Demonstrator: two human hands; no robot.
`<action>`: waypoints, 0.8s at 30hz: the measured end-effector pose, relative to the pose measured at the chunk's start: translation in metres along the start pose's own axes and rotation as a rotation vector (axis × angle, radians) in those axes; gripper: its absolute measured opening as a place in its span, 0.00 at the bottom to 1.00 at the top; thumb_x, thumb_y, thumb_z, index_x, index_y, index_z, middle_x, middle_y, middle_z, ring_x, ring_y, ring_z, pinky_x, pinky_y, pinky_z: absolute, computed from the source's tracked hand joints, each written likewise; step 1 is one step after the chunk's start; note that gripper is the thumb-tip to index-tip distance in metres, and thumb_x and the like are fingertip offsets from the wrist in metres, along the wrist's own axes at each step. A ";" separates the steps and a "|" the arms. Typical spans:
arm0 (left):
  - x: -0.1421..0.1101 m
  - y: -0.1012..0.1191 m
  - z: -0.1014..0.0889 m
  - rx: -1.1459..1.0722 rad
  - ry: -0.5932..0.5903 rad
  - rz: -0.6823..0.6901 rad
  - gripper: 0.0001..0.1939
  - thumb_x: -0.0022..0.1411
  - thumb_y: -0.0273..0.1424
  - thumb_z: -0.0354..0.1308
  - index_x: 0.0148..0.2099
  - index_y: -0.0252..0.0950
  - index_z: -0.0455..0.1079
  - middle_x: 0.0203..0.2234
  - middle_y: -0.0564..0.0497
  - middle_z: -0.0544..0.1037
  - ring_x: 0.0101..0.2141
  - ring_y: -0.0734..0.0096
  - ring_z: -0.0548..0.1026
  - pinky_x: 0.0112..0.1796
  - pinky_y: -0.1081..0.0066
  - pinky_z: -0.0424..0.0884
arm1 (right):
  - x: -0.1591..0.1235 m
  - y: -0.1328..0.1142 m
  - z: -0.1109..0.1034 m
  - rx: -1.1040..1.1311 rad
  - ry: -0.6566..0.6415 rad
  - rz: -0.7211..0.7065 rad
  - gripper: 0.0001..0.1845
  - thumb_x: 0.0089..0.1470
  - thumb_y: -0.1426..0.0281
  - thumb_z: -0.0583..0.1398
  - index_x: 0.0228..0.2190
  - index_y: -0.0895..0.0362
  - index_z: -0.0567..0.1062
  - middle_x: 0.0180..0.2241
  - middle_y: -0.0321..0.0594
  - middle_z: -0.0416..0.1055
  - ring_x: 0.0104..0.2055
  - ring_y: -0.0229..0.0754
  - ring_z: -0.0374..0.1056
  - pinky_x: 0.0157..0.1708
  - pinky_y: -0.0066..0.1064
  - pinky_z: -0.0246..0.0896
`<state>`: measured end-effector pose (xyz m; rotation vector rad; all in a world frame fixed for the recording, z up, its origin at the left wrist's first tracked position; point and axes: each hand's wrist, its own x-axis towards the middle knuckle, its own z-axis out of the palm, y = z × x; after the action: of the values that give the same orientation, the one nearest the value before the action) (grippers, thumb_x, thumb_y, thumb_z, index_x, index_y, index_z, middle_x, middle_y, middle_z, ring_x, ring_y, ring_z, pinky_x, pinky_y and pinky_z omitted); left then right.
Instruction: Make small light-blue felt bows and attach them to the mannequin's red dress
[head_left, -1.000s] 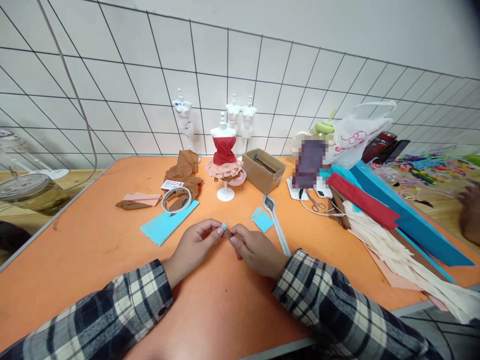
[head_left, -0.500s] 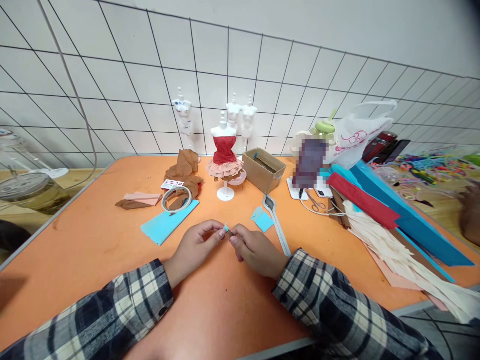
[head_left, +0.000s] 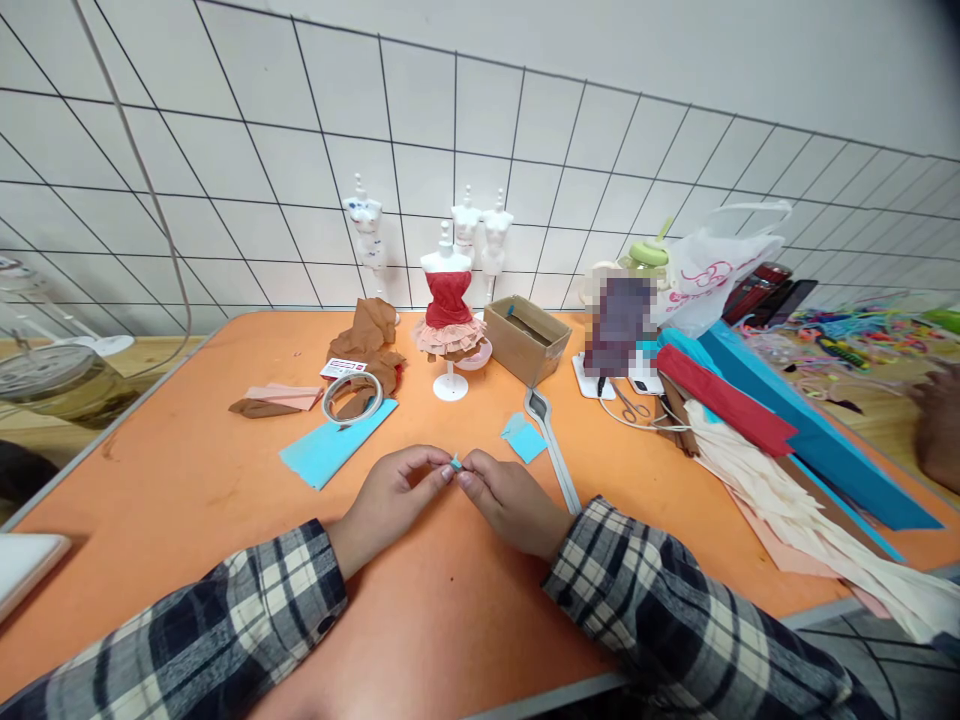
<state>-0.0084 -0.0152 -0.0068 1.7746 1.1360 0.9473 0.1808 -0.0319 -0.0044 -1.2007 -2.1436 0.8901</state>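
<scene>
Between my two hands is a small piece of blue crepe paper [head_left: 456, 464], mostly covered by fingertips. My left hand [head_left: 395, 497] pinches it from the left with thumb and forefinger. From the right, my right hand [head_left: 511, 505] grips it too, its fingers curled and pressed together. Just beyond my right hand lie small blue paper squares [head_left: 529, 440] and grey-tipped tweezers [head_left: 551, 440]. Past my left hand, a folded blue paper strip [head_left: 330, 452] rests partly under a roll of tape [head_left: 352, 399].
A small mannequin [head_left: 448, 300] in a red top and pink ruffled skirt stands ahead, beside a cardboard box [head_left: 527, 338]. Brown crepe paper [head_left: 367, 330] lies left of it. Scissors [head_left: 634, 402] and paper rolls [head_left: 727, 400] are at right. Another person's hand [head_left: 937, 425] shows at far right.
My fingertips have come closer together around the blue paper, and my right fingers are tucked in more. A white object has appeared at the left edge of the table.
</scene>
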 end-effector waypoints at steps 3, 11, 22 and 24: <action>0.000 0.000 0.000 -0.005 0.000 0.003 0.10 0.58 0.38 0.59 0.34 0.35 0.74 0.30 0.49 0.81 0.32 0.67 0.77 0.37 0.70 0.73 | 0.001 0.001 0.001 0.028 0.010 -0.009 0.13 0.65 0.63 0.48 0.31 0.54 0.63 0.24 0.32 0.61 0.27 0.37 0.59 0.28 0.27 0.47; 0.001 0.002 -0.001 0.068 -0.011 -0.013 0.12 0.57 0.38 0.58 0.31 0.35 0.76 0.29 0.48 0.81 0.31 0.67 0.76 0.36 0.70 0.72 | 0.000 0.003 0.004 0.039 0.004 0.001 0.13 0.65 0.65 0.48 0.29 0.54 0.63 0.23 0.31 0.60 0.26 0.36 0.57 0.27 0.28 0.47; 0.000 0.003 -0.002 0.046 -0.049 -0.020 0.12 0.58 0.38 0.58 0.30 0.35 0.75 0.28 0.48 0.81 0.31 0.67 0.76 0.35 0.71 0.71 | 0.001 0.003 0.005 0.057 -0.009 0.022 0.13 0.64 0.65 0.49 0.27 0.54 0.62 0.23 0.31 0.61 0.26 0.36 0.57 0.27 0.27 0.46; 0.000 0.002 -0.002 0.041 -0.063 -0.029 0.12 0.58 0.38 0.58 0.31 0.35 0.76 0.28 0.48 0.81 0.30 0.67 0.76 0.35 0.70 0.72 | 0.001 0.003 0.005 0.064 -0.017 0.025 0.14 0.65 0.65 0.49 0.27 0.54 0.62 0.23 0.31 0.61 0.26 0.36 0.57 0.26 0.27 0.46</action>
<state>-0.0093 -0.0153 -0.0042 1.8034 1.1455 0.8512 0.1784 -0.0310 -0.0099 -1.1947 -2.1014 0.9760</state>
